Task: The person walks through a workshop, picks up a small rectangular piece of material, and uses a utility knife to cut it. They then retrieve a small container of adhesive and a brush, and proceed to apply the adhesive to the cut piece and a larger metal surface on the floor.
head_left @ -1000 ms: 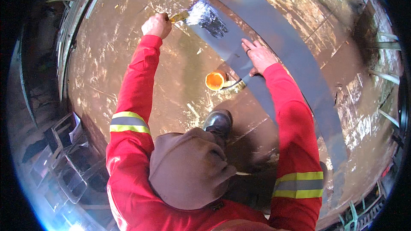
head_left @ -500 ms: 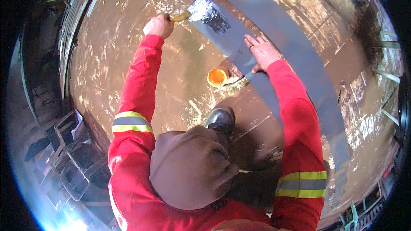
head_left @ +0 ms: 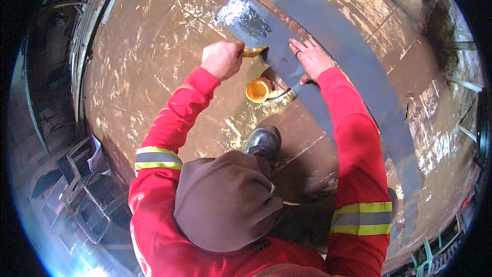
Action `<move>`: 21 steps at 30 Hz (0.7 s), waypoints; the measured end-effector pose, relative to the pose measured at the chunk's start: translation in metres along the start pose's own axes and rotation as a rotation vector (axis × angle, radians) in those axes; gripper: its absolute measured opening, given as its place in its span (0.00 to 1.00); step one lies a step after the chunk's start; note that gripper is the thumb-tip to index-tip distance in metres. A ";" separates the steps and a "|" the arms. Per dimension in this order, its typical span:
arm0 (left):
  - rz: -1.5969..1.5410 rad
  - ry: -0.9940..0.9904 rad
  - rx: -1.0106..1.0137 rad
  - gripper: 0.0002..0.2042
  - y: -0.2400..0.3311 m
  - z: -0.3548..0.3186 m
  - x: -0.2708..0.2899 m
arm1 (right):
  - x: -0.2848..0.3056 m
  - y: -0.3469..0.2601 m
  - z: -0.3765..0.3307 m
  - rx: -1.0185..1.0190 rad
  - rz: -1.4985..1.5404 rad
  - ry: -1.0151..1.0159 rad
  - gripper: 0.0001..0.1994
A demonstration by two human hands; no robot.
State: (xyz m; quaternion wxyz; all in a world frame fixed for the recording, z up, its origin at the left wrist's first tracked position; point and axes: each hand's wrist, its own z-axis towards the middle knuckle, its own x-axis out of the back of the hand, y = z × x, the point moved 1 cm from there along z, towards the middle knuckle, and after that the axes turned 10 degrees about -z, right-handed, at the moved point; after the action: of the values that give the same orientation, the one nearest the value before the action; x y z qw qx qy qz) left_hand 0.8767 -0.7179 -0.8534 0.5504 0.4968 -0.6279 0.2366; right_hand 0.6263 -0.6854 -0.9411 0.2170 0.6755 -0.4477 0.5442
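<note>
My left hand (head_left: 222, 60) is closed round the yellowish handle of a paintbrush (head_left: 253, 52). The brush's dark bristle end is at the left edge of a narrow grey curved strip (head_left: 288, 61). A glossy wet-looking dark patch (head_left: 245, 16) covers the strip's far end. My right hand (head_left: 310, 61) lies on the strip with fingers stretched out, a dark ring on one of them. Nearer to me, between the hands, stands a small cup (head_left: 257, 91), orange inside. A thin, dark curved piece (head_left: 279, 95) reaches from beside the cup to the strip.
A wider grey curved panel (head_left: 353, 46) runs along the right of the strip. Both lie on a brown, scuffed surface (head_left: 154, 66). My dark boot (head_left: 264, 141) is just below the cup. Chair-like metal frames (head_left: 92, 215) stand at the lower left.
My left hand has moved nearer and to the right with the paintbrush, from the strip's far end to its left edge. The wet patch looks fuller and more even. My right hand stays almost still.
</note>
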 end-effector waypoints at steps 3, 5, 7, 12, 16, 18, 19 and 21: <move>0.017 0.078 0.084 0.07 -0.037 0.006 0.008 | 0.004 -0.003 0.001 0.003 0.022 -0.004 0.51; 0.136 0.096 0.206 0.08 -0.072 0.020 0.009 | 0.002 -0.003 0.002 0.007 0.043 0.002 0.51; 0.197 0.128 0.238 0.08 -0.082 0.030 0.019 | 0.001 -0.001 0.000 0.007 0.024 0.014 0.52; 0.288 0.181 0.213 0.06 -0.072 0.024 0.023 | 0.000 -0.003 0.000 0.013 0.023 0.018 0.52; 0.208 0.120 0.041 0.05 -0.040 0.009 -0.007 | -0.001 -0.001 0.001 0.016 -0.001 0.031 0.52; 0.082 0.024 0.017 0.06 -0.013 0.005 0.007 | -0.002 0.001 -0.001 0.009 -0.013 0.038 0.52; 0.036 0.035 -0.020 0.06 -0.009 0.009 0.010 | -0.003 0.001 -0.001 0.007 -0.015 0.041 0.52; -0.053 0.057 -0.091 0.06 -0.007 0.018 0.014 | -0.003 0.001 -0.001 0.007 -0.011 0.037 0.52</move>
State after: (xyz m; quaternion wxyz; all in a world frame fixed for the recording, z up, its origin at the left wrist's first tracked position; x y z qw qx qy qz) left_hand 0.8761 -0.7407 -0.8469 0.5963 0.4807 -0.6086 0.2072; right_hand 0.6252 -0.6838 -0.9441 0.2258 0.6686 -0.4379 0.5571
